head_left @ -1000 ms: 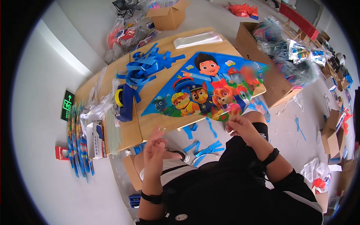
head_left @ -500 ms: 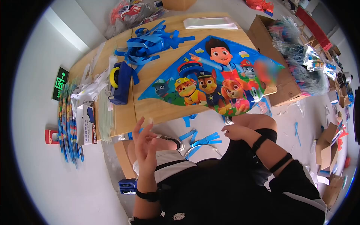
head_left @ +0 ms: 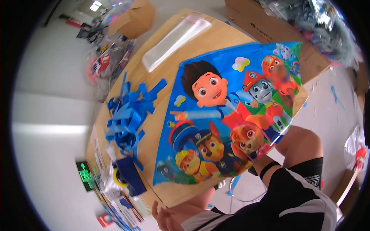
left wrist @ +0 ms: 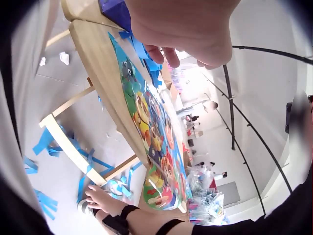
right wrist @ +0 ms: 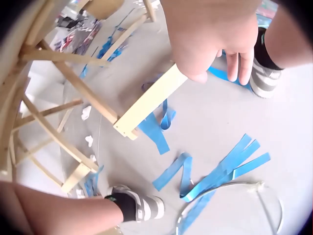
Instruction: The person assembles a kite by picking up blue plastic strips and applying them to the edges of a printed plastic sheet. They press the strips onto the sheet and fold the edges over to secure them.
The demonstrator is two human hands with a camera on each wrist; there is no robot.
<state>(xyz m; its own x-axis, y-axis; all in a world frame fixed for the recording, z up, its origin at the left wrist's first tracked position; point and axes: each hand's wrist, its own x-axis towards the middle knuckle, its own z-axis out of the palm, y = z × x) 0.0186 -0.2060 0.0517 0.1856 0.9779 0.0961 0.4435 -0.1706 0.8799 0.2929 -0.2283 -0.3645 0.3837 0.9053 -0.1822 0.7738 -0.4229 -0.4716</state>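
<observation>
Head view: I see the cartoon kite (head_left: 227,115) lying flat on the wooden surface (head_left: 162,88), its lower tip overhanging the near edge. My left hand (head_left: 165,217) sits below that edge, fingers relaxed, holding nothing.

Left wrist view: the left hand (left wrist: 186,29) hangs loosely curled and empty above the kite (left wrist: 156,142).

Right wrist view: my right hand (right wrist: 215,39) is under the surface with straight fingers, empty, above blue strips (right wrist: 220,171) on the floor.

Both hands have dropped below the table (head_left: 162,73) edge.
</observation>
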